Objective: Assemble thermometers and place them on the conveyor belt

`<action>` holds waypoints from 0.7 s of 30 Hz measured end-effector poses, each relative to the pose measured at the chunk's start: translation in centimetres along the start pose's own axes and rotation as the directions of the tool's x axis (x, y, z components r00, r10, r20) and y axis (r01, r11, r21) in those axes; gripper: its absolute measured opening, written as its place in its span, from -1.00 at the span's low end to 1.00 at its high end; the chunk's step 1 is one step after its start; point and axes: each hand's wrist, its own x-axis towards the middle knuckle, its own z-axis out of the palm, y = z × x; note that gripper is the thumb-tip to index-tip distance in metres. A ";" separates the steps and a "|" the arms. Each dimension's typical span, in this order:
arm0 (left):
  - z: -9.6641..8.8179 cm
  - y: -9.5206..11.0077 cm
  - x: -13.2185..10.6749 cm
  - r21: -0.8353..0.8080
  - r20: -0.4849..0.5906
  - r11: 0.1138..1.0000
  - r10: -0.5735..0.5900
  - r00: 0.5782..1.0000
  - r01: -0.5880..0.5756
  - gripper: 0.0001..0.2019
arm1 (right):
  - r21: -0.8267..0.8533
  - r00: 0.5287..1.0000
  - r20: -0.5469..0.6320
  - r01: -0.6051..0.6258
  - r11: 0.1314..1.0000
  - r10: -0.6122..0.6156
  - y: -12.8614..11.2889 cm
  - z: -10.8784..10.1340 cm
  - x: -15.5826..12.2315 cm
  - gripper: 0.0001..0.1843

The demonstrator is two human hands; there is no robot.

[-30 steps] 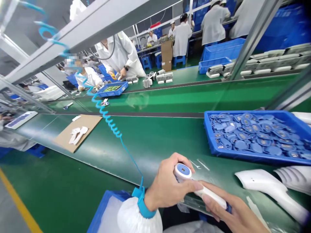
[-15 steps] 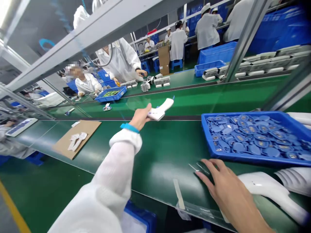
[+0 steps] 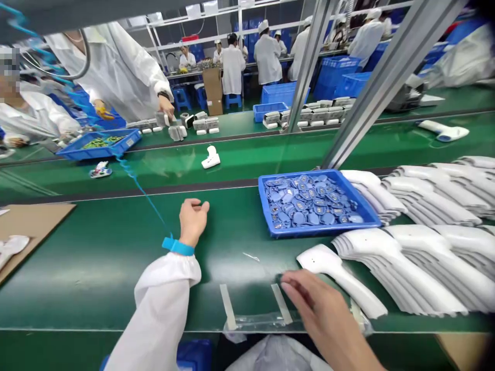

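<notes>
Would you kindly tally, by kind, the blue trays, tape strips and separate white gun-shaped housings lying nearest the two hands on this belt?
Blue tray: 1
Pale tape strips: 2
Separate white gun-shaped housing: 1
Total: 4

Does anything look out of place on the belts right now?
A lone white part sits on the far belt, apart from the other pieces. On the near belt's edge, tape strips pin clear film, which looks makeshift.
</notes>
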 end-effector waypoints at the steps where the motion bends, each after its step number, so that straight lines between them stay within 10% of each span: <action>1: 0.1 -0.7 -1.3 0.039 0.015 0.998 0.044 0.999 -0.044 -0.86 | -0.003 1.000 -0.008 -0.022 1.000 0.022 0.9 -1.1 -0.9 -0.83; 6: 0.3 -0.7 -6.4 0.114 0.237 0.948 0.263 0.935 -0.296 -0.91 | -0.104 0.997 -0.016 -0.081 0.991 0.080 3.2 -3.7 -1.8 -0.80; 10: 0.7 0.4 -9.1 0.082 0.400 0.913 0.336 0.852 -0.399 -0.89 | -0.034 1.000 -0.010 -0.021 0.999 0.020 0.1 0.3 2.0 -0.75; 14: 0.6 0.4 -10.4 0.114 0.388 0.914 0.320 0.864 -0.390 -0.91 | 0.013 0.993 0.102 0.057 0.998 -0.058 -2.4 5.5 6.5 -0.75; 18: -2.6 1.9 -12.4 0.103 0.463 0.932 0.264 0.846 -0.348 -0.86 | 0.047 0.985 0.168 0.038 0.998 -0.045 -2.3 4.1 6.9 -0.67; 20: -5.1 3.2 -14.6 0.032 0.661 0.959 0.190 0.726 -0.281 -0.78 | 0.079 0.983 0.186 -0.016 0.997 0.001 -1.7 1.0 4.9 -0.67; 21: -6.1 3.7 -16.1 -0.015 0.791 0.974 0.150 0.594 -0.227 -0.76 | 0.095 0.978 0.204 -0.062 0.994 0.041 -1.3 -0.7 3.4 -0.65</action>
